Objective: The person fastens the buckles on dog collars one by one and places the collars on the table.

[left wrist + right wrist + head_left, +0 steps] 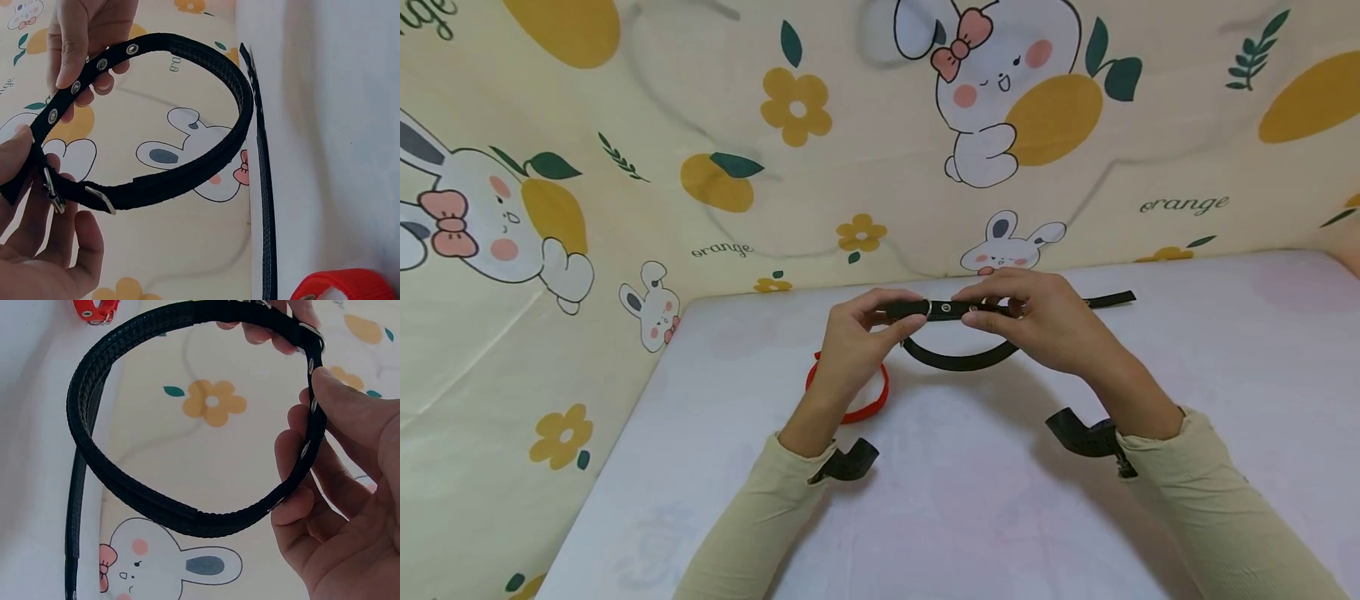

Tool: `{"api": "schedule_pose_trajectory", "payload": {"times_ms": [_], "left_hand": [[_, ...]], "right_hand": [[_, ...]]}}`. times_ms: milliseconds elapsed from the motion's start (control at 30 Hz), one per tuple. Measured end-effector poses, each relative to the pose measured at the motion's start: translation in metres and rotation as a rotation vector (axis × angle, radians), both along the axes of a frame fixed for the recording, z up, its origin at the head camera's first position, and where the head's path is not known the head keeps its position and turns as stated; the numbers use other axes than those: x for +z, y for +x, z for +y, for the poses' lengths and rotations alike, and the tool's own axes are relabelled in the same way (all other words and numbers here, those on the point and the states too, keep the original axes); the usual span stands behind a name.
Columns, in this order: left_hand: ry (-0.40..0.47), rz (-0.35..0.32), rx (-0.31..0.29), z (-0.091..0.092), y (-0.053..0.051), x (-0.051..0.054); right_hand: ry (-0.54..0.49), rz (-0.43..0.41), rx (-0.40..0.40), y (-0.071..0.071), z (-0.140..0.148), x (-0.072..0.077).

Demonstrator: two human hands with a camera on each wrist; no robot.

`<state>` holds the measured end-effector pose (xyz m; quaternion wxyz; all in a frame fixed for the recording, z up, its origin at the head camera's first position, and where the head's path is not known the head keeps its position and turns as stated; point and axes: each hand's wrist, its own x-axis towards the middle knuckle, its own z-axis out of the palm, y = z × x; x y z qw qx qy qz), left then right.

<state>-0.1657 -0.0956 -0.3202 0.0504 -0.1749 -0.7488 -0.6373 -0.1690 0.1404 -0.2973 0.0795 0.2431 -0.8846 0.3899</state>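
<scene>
A black collar (pixel 958 362), bent into a closed loop, is held up over the table by both hands. My left hand (pixel 859 333) pinches it at the buckle (pixel 53 190), where the strap's end passes between thumb and fingers. On the strap part with metal eyelets (pixel 102 64), my right hand (pixel 1048 321) grips between thumb and fingers, as the right wrist view shows. The padded part of the loop bows away from both hands. In the head view the fingers hide much of the top edge.
A red collar (pixel 868 411) lies on the white table (pixel 962 500), partly behind the left wrist. Another black strap (pixel 267 175) lies along the table beyond the hands. A cloth printed with rabbits and flowers (pixel 865 150) hangs behind the table.
</scene>
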Motion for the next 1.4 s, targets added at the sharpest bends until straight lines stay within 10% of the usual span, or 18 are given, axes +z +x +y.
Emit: {"api": "schedule_pose_trajectory", "payload": {"times_ms": [800,1400], "left_hand": [[-0.094,0.011,-0.017,0.0,0.0,-0.003],[0.085,-0.227,0.024,0.0,-0.002,-0.001]], "right_hand": [[-0.022,0.024,0.15,0.005,-0.015,-0.005],[-0.158,-0.07,0.076,0.002,-0.008,-0.004]]}}
